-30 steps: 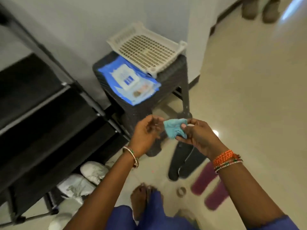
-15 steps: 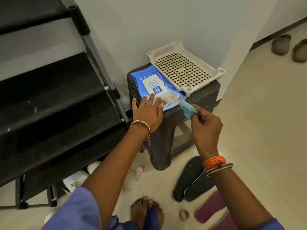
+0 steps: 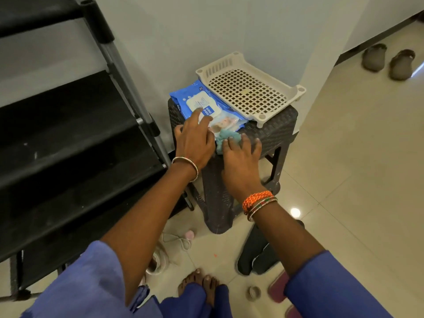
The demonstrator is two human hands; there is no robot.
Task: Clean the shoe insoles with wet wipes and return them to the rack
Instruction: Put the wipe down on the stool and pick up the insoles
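Blue pack: wet-wipes pack (image 3: pixel 207 106) lay flat on the dark stool (image 3: pixel 273 131), back-left of its top, one edge tucked under the white tray (image 3: pixel 250 88).
L hand: our left hand (image 3: pixel 195 138) lay on the near end of the pack, fingers straight & spread, one fingertip on the white flap. Pressing, not gripping.
R hand: our right hand (image 3: pixel 241 161) lay flat on the stool's front edge, fingers stretched over a crumpled teal wipe (image 3: pixel 226 136), which lay just beside the pack. It pinched nothing that we could see.
Insoles: dark pair (image 3: pixel 254 255) lay on the floor by the stool's leg, partly behind our R arm; we took them for the insoles but couldn't be sure. Not on the rack.
Rack: black shoe rack (image 3: pixel 68 134) stood to the left, right beside the stool.
Step, as we judged it: parking the used wipe & going for a fresh one.
How to do it well: hold the pack down w/ the L palm so it wouldn't lift, peel the flap from its free edge, pull 1 sheet straight out, reseal so the rest stay damp.
Watch: tray overlapped the pack; a hard tug could shift both.
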